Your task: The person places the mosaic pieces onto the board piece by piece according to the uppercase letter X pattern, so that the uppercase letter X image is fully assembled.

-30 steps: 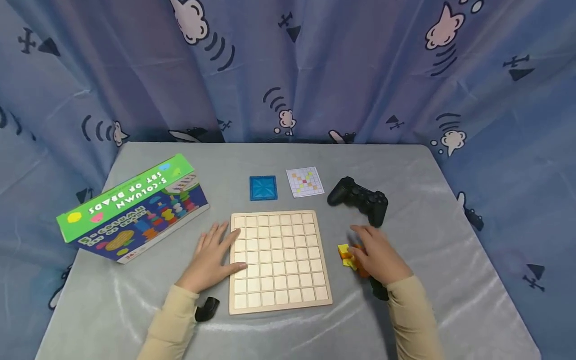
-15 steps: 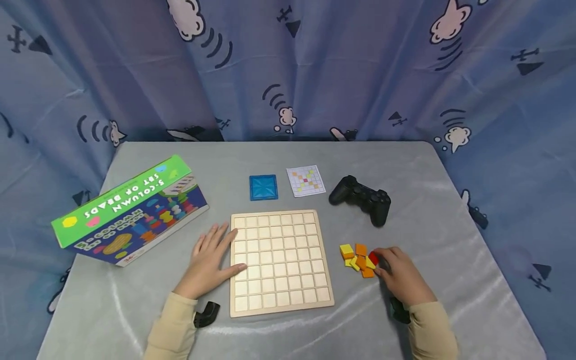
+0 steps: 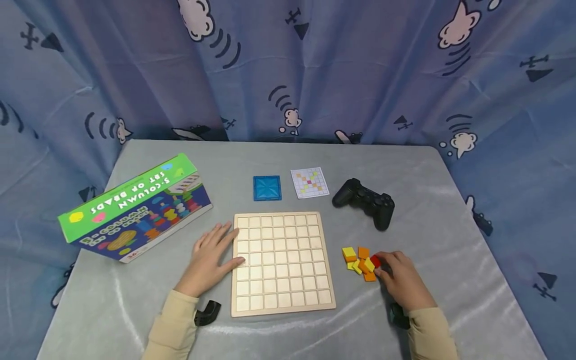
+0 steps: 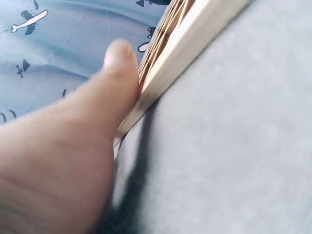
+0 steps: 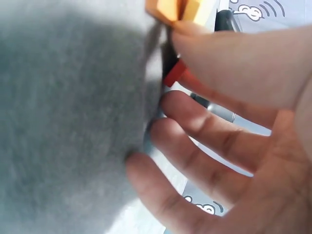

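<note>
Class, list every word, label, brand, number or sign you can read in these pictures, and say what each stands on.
"5-COLUMN SET OF BEADS": on the green face of the box, upside down in the head view.
"5-COLUMN": on the blue face of the box; the line beneath is too blurred to read surely.
Small mark near the box's bottom edge: too small to read.
Game controller: no legible text.
Grid card and wooden board: no words visible.
</note>
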The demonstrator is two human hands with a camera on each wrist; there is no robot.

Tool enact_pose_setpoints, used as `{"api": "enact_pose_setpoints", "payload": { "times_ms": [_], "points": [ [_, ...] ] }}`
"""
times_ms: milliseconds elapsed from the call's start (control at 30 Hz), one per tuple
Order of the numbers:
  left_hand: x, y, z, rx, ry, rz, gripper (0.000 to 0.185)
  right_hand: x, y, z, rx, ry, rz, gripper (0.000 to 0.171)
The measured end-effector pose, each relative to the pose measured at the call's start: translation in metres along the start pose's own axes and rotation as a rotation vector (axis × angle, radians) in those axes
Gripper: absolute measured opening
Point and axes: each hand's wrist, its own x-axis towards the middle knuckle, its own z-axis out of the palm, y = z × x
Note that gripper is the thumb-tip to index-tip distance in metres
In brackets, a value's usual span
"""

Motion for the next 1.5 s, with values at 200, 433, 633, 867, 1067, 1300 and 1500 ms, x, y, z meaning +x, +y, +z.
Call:
{"api": "enact_pose_setpoints", "payload": {
  "times_ms": [200,433,633,867,1067,1300,1500],
  "points": [
    [0.001,-0.001,-0.004,0.009,0.032,0.004,0.068,-0.001,0.000,0.004,0.002,0.052,-0.022,0.031],
    [0.001,-0.002,-0.003,0.010,0.035,0.007,0.068,0.002,-0.002,0.001,0.043,0.001,0.038,0.037],
    [0.000,-0.002,-0.002,0.011,0.038,0.003,0.071,0.004,-0.004,-0.003,0.051,0.089,-0.030,0.036],
    [0.000,-0.002,-0.002,0.011,0.040,-0.003,0.071,0.026,-0.028,-0.018,0.017,0.177,-0.204,0.035],
    [0.001,-0.003,-0.001,0.017,0.033,-0.003,0.071,0.056,-0.071,-0.033,-0.016,0.156,-0.337,0.032],
    [0.001,-0.003,-0.002,0.013,0.035,-0.005,0.070,0.094,-0.128,-0.025,0.005,0.065,-0.554,0.031],
    [0.002,-0.002,-0.003,0.007,0.028,-0.014,0.069,0.119,-0.168,0.001,0.044,-0.018,-0.697,0.022]
  ]
}}
